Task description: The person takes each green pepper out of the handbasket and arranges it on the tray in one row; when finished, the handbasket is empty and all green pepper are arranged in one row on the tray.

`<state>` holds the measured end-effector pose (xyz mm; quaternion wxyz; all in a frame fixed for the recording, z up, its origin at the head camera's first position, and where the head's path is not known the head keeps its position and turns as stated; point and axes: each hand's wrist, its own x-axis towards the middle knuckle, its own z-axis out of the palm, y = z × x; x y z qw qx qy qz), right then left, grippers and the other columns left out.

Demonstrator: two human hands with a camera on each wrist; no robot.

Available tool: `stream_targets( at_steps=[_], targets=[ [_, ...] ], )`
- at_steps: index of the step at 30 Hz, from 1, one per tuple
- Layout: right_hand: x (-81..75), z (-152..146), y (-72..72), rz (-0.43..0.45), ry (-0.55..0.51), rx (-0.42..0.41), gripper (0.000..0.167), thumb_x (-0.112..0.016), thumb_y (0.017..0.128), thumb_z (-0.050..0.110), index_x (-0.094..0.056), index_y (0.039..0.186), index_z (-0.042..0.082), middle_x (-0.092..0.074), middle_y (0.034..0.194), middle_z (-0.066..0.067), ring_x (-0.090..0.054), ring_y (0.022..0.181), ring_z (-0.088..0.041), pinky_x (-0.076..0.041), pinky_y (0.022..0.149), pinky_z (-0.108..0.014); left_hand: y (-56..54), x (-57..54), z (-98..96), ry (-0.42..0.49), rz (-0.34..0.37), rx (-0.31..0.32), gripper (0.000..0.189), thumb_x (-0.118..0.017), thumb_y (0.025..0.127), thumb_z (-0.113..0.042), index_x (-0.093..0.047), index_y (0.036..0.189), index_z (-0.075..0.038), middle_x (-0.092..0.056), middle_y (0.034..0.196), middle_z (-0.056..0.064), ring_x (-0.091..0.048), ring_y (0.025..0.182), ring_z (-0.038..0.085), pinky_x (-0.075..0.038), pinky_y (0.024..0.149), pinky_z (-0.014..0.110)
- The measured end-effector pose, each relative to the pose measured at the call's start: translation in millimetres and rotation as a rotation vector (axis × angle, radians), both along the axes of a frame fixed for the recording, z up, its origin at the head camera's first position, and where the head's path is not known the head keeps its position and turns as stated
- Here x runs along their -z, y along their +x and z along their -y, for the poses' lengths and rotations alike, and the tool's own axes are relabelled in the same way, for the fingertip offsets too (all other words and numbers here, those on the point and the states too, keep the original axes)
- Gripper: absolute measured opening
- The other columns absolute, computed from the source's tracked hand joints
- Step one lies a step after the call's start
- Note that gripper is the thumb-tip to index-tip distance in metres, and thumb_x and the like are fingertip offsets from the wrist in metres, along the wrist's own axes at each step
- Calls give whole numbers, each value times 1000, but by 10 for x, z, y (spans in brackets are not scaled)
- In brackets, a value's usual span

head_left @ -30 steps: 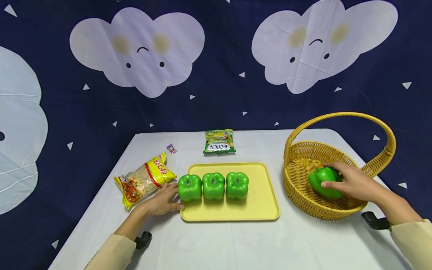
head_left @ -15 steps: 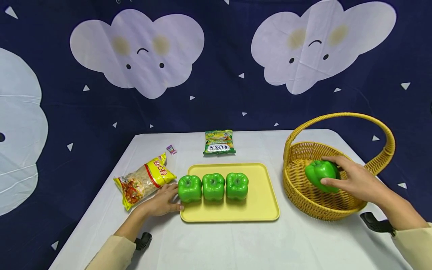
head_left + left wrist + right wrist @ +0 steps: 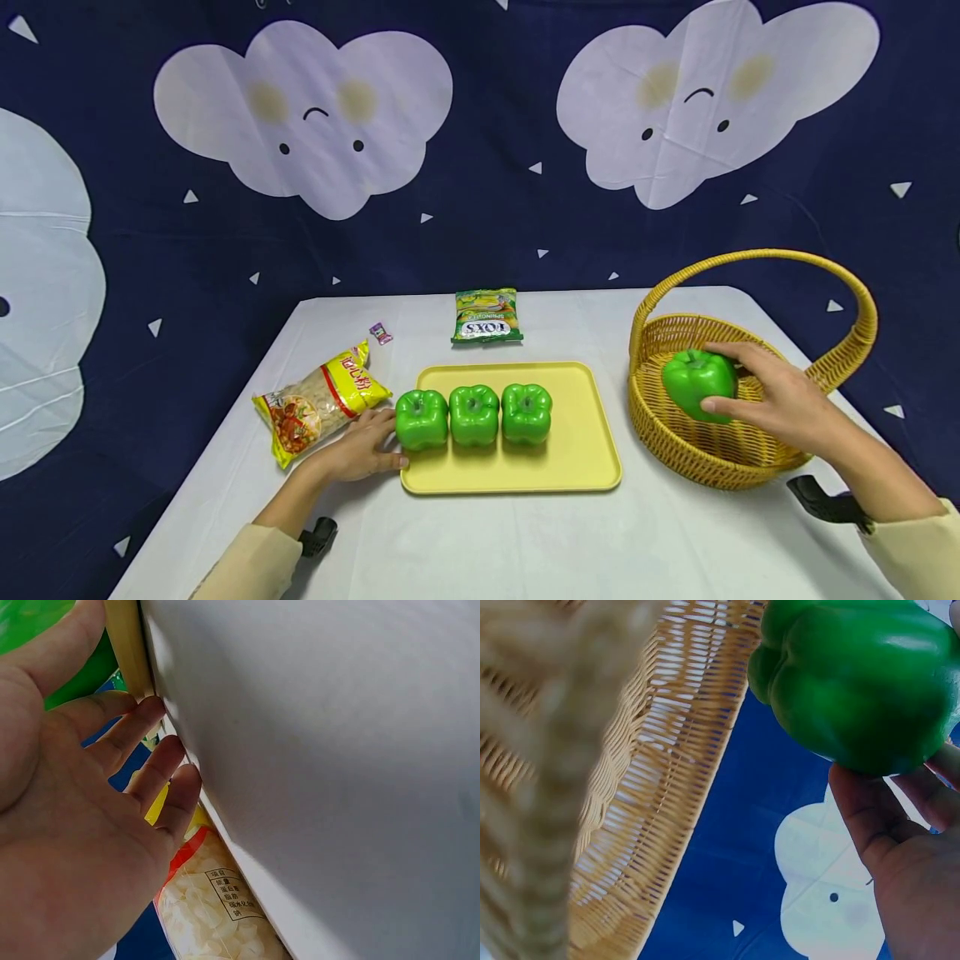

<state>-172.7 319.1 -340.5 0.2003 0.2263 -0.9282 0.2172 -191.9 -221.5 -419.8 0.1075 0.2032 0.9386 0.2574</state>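
My right hand [image 3: 776,404] grips a green bell pepper [image 3: 699,383] over the wicker basket [image 3: 675,454], thumb on the near side and fingers across the far side. In the right wrist view the bell pepper [image 3: 862,682] fills the upper right, with the fingertips against its underside. Three more green bell peppers [image 3: 475,415] stand in a row on a yellow tray [image 3: 577,467]. My left hand [image 3: 363,446] rests at the tray's left edge, fingers loosely bent, thumb tip at the rim beside the leftmost pepper. The left wrist view shows these fingertips [image 3: 154,705] near the tray's edge.
A yellow noodle bag [image 3: 318,400] lies left of the tray, close to the left forearm. Behind the tray are a green Fox's packet [image 3: 487,315] and a small purple wrapped candy [image 3: 381,333]. The basket's tall handle [image 3: 757,254] arches beside the right hand.
My right hand has lifted the bell pepper off the basket's floor and shifted it left, turning its stem upward. The left hand and the tray have stayed in place.
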Motion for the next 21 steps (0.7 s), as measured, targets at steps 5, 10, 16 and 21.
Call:
stream_targets(
  at_steps=[5, 10, 16, 21],
  targets=[
    [3, 92, 21, -41, -34, -15, 73, -87, 64, 17, -54, 129, 9, -60, 114, -6, -39, 95, 16, -35, 75, 1, -6, 11, 5, 12, -24, 15, 71, -72, 80, -33, -45, 138, -1, -37, 146, 23, -23, 136, 49, -13, 108, 71],
    [10, 185, 27, -55, -56, -54, 76, -87, 63, 12, -53, 130, 9, -59, 117, -4, -42, 96, 16, -35, 79, 3, -6, 13, 9, 27, -30, 21, 71, -73, 80, -33, -46, 137, -1, -38, 145, 23, -23, 136, 49, -12, 108, 71],
    [56, 290, 18, -63, -60, -112, 79, -87, 62, 9, -50, 132, 6, -57, 120, -5, -43, 101, 15, -36, 84, 4, 2, 8, 8, 33, -16, 19, 71, -72, 80, -34, -46, 137, -1, -38, 145, 23, -23, 136, 48, -12, 108, 71],
    [97, 374, 18, -31, -73, -124, 80, -85, 65, 10, -47, 135, 8, -52, 122, -5, -41, 103, 12, -35, 85, 3, 2, 1, 2, 27, -16, 19, 71, -72, 80, -34, -46, 137, -1, -37, 146, 22, -23, 136, 48, -12, 108, 71]
  ],
)
